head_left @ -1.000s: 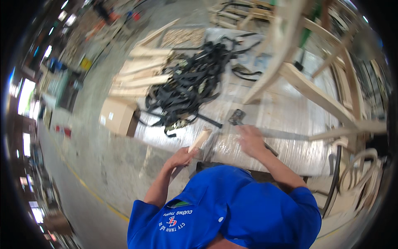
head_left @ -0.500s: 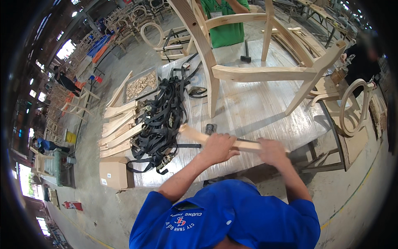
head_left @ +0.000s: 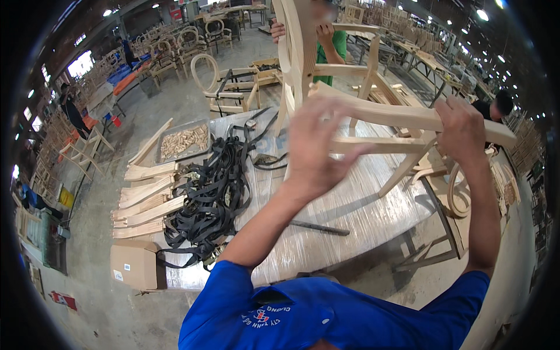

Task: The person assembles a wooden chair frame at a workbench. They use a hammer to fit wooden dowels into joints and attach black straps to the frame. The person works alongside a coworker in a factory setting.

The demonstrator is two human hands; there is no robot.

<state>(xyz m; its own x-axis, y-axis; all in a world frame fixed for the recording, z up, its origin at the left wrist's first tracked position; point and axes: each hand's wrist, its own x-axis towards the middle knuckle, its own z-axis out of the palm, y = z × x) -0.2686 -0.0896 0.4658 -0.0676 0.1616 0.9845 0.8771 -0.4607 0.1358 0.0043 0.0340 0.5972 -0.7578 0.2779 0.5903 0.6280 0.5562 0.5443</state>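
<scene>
My right hand [head_left: 461, 129] grips a pale wooden chair rail [head_left: 396, 115] near its right end, raised in front of the chair frame. My left hand [head_left: 319, 149] is by the rail's left end, smeared by motion, with thumb and fingers apart. Whether it touches the rail I cannot tell. Behind, the bare wooden chair frame [head_left: 300, 52] stands on the table, partly hidden by the rail and my left hand. A dark tool handle [head_left: 319, 227] lies on the table below my hands; its other end is hidden behind my left arm.
Tangled black ratchet straps [head_left: 216, 192], curved wooden parts [head_left: 149, 195], a tray of dowels [head_left: 185, 143] and a cardboard box [head_left: 135, 265] occupy the left side of the film-covered table [head_left: 280, 251]. Across it, a co-worker in green [head_left: 332, 52] has a hand at the chair frame.
The rail has gone from low over the near table edge up to the chair frame. My left hand has loosened from its grip on it. The view has tilted upward.
</scene>
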